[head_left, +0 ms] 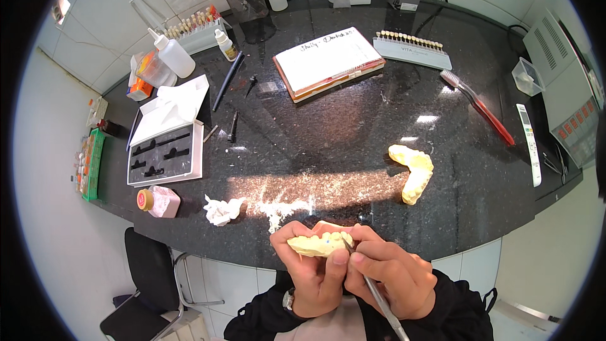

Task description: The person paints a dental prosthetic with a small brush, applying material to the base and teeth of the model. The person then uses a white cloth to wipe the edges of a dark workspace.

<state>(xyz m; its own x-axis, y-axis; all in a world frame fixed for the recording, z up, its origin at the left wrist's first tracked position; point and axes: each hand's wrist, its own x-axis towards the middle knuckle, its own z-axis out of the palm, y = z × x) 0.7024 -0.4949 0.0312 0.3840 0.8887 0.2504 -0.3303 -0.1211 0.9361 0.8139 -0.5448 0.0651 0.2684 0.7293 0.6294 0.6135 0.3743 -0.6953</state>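
Note:
A pale yellow dental cast (310, 245) with a row of teeth and a small blue mark sits in my left hand (310, 287), its fingers and thumb closed around it. My right hand (401, 281) grips a thin metal carving tool (381, 302) like a pen. The tool's tip meets the right end of the cast, close to my left thumb; whether it touches the surface is hard to tell. A second yellow dental cast (418, 177), curved like a horseshoe part, lies on the dark counter (315, 127) to the right, beyond my hands.
White shavings (278, 211) and a crumpled tissue (222, 210) lie ahead of my left hand. Leftward stand a pink jar (165, 203) and an opened white case (165, 159). Farther back are a notebook (331, 60), a shade guide (413, 54) and a red toothbrush (483, 110).

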